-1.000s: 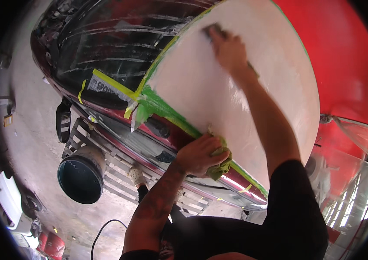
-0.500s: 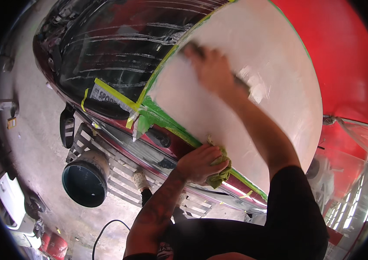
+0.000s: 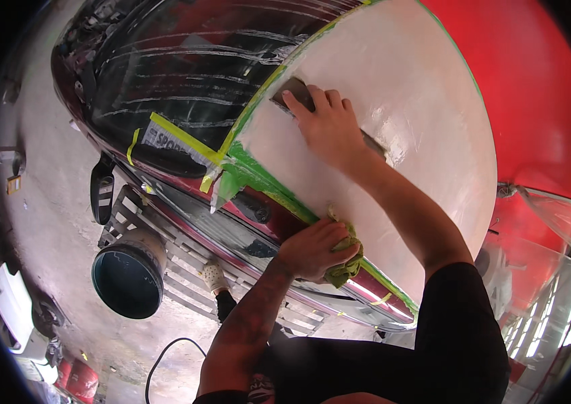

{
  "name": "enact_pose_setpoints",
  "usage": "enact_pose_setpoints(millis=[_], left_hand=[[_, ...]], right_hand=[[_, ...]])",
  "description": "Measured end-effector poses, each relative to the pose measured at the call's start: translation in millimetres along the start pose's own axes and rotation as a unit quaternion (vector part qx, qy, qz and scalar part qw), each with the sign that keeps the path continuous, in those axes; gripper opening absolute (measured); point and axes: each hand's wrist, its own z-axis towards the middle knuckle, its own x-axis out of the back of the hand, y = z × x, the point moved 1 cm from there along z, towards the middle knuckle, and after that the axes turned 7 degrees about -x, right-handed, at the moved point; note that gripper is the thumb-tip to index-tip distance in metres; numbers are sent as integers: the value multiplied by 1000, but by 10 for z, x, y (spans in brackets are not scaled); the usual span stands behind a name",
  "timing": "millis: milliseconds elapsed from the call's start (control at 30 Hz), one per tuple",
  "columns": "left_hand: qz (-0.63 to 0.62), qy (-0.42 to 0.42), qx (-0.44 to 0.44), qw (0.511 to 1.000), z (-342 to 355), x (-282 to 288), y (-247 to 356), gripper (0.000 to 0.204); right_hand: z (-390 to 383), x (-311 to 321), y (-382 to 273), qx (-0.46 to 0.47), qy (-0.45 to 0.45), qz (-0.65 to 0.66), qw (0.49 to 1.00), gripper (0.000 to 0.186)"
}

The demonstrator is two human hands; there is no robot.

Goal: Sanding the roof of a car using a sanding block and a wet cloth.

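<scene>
My right hand (image 3: 336, 131) grips a long, dark sanding block (image 3: 295, 95), pressed flat on the pale, filler-coated car roof (image 3: 426, 195) close to its taped windshield edge. The block's two ends stick out past my fingers and palm. A crumpled green cloth (image 3: 346, 262) is in my closed left hand (image 3: 312, 252), which rests on the roof's near side edge. Green and yellow masking tape (image 3: 252, 176) borders the pale area there.
The dark windshield (image 3: 177, 81) is streaked with whitish runs, with taped paper at its corner. A dark bucket (image 3: 127, 279) stands beside a slatted platform (image 3: 188, 286), where a foot in a light clog (image 3: 215, 276) shows. A red panel (image 3: 534, 101) lies beyond the roof.
My right hand and the sanding block, blurred before, are sharp now and slightly nearer to me. My left hand keeps its place on the roof edge with the cloth. The view has shifted a little.
</scene>
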Motion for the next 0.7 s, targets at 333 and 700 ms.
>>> enact_pose_setpoints(millis=[333, 700], left_hand=[[0, 16, -6, 1000, -3, -68, -13, 73], [-14, 49, -28, 998, 140, -120, 6, 80]], right_hand=[[293, -64, 223, -97, -59, -34, 993, 44], [495, 53, 938, -141, -15, -47, 989, 39]])
